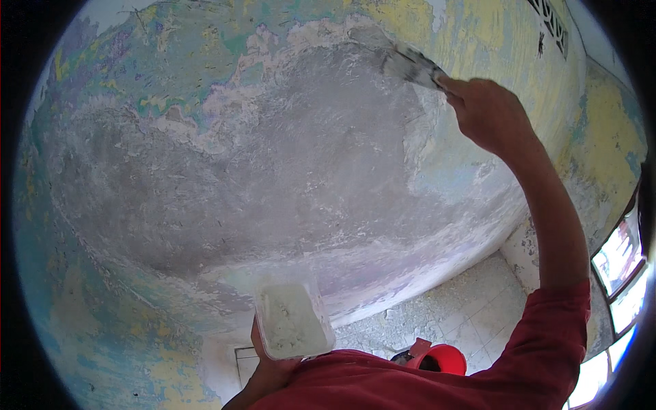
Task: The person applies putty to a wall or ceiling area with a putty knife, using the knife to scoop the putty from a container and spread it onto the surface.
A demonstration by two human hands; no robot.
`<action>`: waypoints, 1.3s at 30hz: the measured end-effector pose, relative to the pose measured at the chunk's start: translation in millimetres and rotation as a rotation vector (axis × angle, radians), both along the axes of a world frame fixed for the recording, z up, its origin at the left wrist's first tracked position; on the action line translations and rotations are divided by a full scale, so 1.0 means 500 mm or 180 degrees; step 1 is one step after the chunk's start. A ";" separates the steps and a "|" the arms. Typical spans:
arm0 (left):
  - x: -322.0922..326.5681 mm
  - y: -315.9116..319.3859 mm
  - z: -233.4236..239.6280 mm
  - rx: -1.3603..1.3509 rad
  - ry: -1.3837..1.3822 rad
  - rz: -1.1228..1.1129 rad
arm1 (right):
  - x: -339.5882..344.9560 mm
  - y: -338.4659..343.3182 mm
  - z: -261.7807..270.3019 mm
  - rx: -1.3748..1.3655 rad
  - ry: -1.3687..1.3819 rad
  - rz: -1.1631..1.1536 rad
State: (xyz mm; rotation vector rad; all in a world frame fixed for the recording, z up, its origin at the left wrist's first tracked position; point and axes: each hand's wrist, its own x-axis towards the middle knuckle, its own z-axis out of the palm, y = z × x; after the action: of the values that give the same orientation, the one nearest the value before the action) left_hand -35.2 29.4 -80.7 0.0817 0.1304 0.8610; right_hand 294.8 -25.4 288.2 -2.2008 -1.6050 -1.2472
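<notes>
My right hand (489, 115) grips the handle of a broad putty knife (412, 66), its blade against the upper part of a wall. Around the blade, the wall (307, 154) has a large grey bare patch, ringed by chipped white edges and old yellow, green and blue paint. Low in the view, my left hand (271, 366) holds a clear plastic tub (332, 333) close to my body. Inside the tub lies an off-white paste (292, 323) with small lumps. The fingers under the tub are mostly hidden.
A red bucket (453, 359) stands on the dusty tiled floor (461, 323), below and right of the tub. Window panes (620, 251) let in bright light at the right edge. A ventilation grille (553, 25) is set high on the wall.
</notes>
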 end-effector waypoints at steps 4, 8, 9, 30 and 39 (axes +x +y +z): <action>-0.002 0.011 -0.030 0.0211 0.0120 -0.0063 | 0.052 -0.042 -0.034 -0.0193 0.0295 -0.0375; 0.003 0.011 -0.038 0.0393 0.0117 -0.0196 | 0.154 -0.092 -0.048 -0.0072 0.0090 -0.0124; 0.009 0.010 -0.033 0.0399 0.0099 -0.0193 | 0.145 -0.093 -0.041 -0.0067 0.0072 -0.0123; 0.016 0.003 0.015 0.0219 -0.0446 -0.0250 | 0.229 -0.013 -0.055 0.0165 -0.0049 0.0373; 0.021 -0.010 -0.005 0.0382 -0.0022 -0.0394 | 0.035 0.009 0.020 0.0496 -0.0045 0.0998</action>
State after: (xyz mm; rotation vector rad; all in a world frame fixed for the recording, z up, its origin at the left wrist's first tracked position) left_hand -24.5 24.3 -83.0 0.1971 0.0663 0.7451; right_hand 312.2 -21.0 298.2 -1.7699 -1.7114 -1.2482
